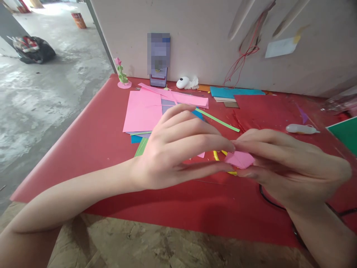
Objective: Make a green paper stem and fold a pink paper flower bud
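Observation:
A small folded piece of pink paper (pixel 240 159) is pinched between my two hands, above the red tabletop (pixel 178 208). My left hand (pixel 184 145) grips its left edge with thumb and forefinger. From the other side, my right hand (pixel 290 163) holds it between thumb and fingers. Behind and below the paper lie yellow-handled scissors (pixel 216 156), mostly covered by my hands. Sheets of pink paper (pixel 143 111) lie beyond my left hand, over blue, green and grey sheets. A narrow green strip (pixel 217 120) stretches across the table behind the hands.
A phone (pixel 158 76) leans on the back panel, beside a paper flower (pixel 122 74) on a round pink base. A white rounded object (pixel 182 82), blue paper (pixel 237 91) and a glue bottle (pixel 301 128) lie farther back. A black cable (pixel 269 201) runs under my right hand.

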The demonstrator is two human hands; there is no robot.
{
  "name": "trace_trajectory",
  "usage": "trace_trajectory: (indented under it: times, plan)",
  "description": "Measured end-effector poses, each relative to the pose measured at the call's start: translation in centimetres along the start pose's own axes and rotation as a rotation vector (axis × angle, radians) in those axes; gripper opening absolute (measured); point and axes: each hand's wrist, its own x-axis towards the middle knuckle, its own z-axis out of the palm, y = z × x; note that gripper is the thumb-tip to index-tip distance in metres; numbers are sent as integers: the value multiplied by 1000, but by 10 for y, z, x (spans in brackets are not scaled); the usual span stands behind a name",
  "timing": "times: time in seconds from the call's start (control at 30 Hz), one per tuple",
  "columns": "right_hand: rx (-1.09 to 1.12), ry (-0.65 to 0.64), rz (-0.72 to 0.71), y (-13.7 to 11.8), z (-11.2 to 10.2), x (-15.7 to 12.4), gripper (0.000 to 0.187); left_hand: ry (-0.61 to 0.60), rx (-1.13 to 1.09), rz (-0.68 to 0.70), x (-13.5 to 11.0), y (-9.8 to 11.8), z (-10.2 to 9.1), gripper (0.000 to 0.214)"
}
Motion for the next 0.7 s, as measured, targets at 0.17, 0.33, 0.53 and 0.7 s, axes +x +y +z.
trace_trajectory:
  times: [0.17, 0.33, 0.53, 0.7]
  plan:
    - [-21, 54, 16, 0, 6, -2, 44, -36, 96, 11, 0, 1, -6, 17]
    - [6, 40, -21, 0, 7, -3, 43, -48, 69, 4, 0, 1, -6, 15]
    - [159, -12, 13, 3, 6, 0, 40, 4, -52, -112, -1, 3, 0, 6]
    - [242, 10, 70, 6, 9, -3, 35, 127, -247, -153, -6, 1, 9, 7]
